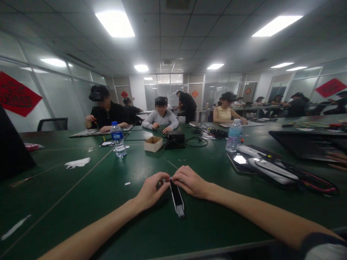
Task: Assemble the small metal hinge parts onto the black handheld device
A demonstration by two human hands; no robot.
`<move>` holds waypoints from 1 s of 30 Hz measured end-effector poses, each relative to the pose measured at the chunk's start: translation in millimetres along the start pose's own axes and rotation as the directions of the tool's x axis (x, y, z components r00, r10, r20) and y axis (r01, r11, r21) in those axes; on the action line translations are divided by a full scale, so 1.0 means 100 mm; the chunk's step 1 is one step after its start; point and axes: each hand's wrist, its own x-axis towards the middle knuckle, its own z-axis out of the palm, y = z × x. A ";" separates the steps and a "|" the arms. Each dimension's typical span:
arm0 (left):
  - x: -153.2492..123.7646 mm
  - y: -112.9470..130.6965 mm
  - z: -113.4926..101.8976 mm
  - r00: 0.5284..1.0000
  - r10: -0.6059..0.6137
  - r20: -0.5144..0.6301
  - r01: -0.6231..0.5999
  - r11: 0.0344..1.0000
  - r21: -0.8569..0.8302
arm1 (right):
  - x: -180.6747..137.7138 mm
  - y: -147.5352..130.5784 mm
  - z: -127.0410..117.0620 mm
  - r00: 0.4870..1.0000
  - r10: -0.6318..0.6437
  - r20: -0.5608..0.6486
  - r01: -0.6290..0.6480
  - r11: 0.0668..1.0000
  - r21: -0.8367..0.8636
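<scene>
Both my hands meet at the middle of the green table. My left hand is curled, fingertips pinched at the far end of a slim black and white device that lies flat on the table. My right hand is curled over the same far end from the right, fingers pressed together on it. The device's near end points toward me and rests free on the table.
A water bottle and a small cardboard box stand ahead, a second bottle to the right. Flat devices and cables lie at right. A white scrap lies at left. Several people sit at the far side.
</scene>
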 end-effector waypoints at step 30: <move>0.07 -0.33 -0.10 0.999 -0.030 0.018 0.027 0.984 0.174 | -0.09 0.30 0.02 0.987 0.139 0.078 -0.136 0.990 -0.047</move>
